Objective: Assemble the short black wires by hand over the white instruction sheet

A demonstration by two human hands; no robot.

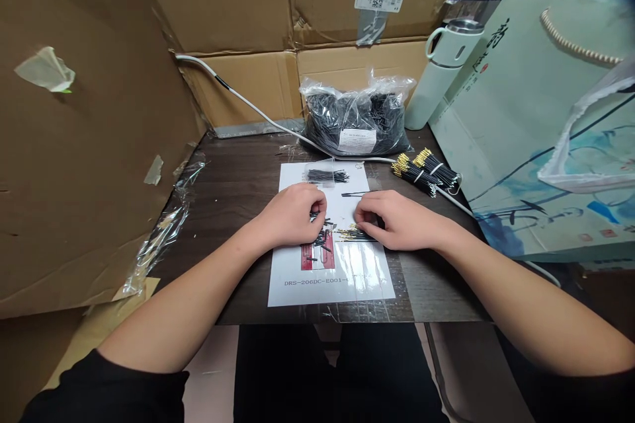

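Note:
My left hand [297, 213] is closed over the printed white sheet [288, 277], fingertips pinched just above a scatter of short black tubes [322, 238]. Whatever those fingers hold, if anything, is too small to name. Opposite it, my right hand [394, 219] is curled, thumb against fingers, at a small row of thin black wires with gold tips [351, 234]. I cannot make out what lies in its pinch. Just beyond the right hand is a black wire piece [352, 194]. Farther back on the sheet rests a clear holder with a stack of black pieces [327, 176].
A clear bag of black tubes [357, 120] stands at the back, with a white cable [258, 109] running past it. Bundled gold-tipped wires [424, 170] lie back right. Beside them are a pale green bottle [439, 79] and paper bag [520, 112]. Cardboard [89, 145] walls the left.

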